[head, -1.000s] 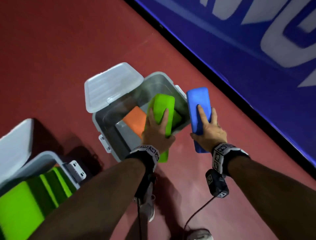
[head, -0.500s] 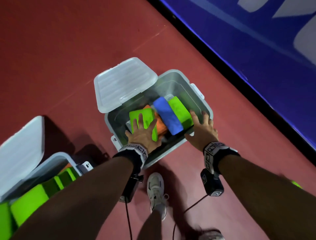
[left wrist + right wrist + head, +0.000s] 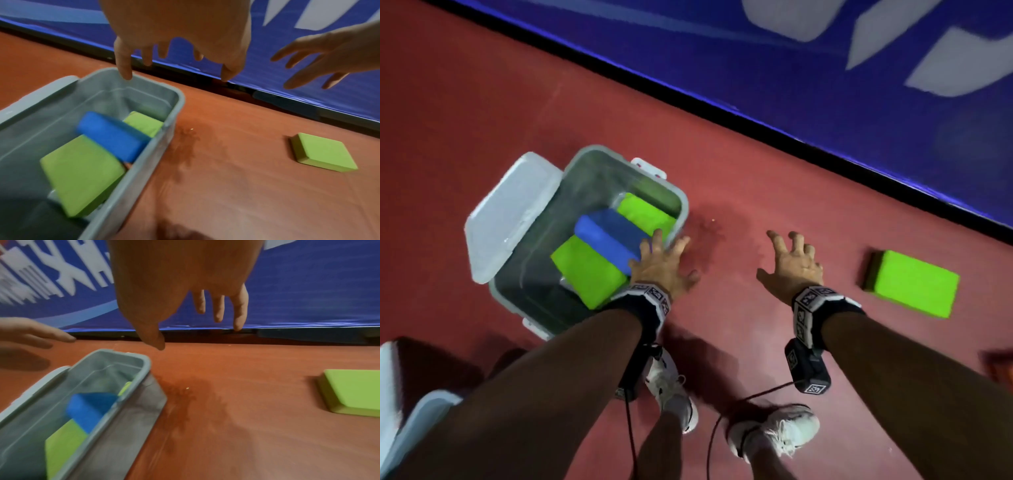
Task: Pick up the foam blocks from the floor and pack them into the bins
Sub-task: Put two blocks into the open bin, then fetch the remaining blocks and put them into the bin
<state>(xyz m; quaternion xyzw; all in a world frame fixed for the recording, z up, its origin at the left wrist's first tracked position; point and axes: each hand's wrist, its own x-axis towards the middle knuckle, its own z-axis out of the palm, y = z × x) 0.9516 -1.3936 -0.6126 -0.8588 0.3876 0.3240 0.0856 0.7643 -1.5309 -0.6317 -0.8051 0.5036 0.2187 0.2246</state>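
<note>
Blue block and green block, carried second ago, now lie inside bin. Left hand and right hand both released, fingers spread, empty. Next target likely green block on floor, right of bin.

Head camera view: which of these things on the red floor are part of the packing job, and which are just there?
Part of the job:
- grey bin, lid open
- blue block and two green blocks inside it
- loose green block on the floor
- left hand and right hand, both empty

Just there:
- blue banner
- white shoes
- second bin, at the lower left
</note>
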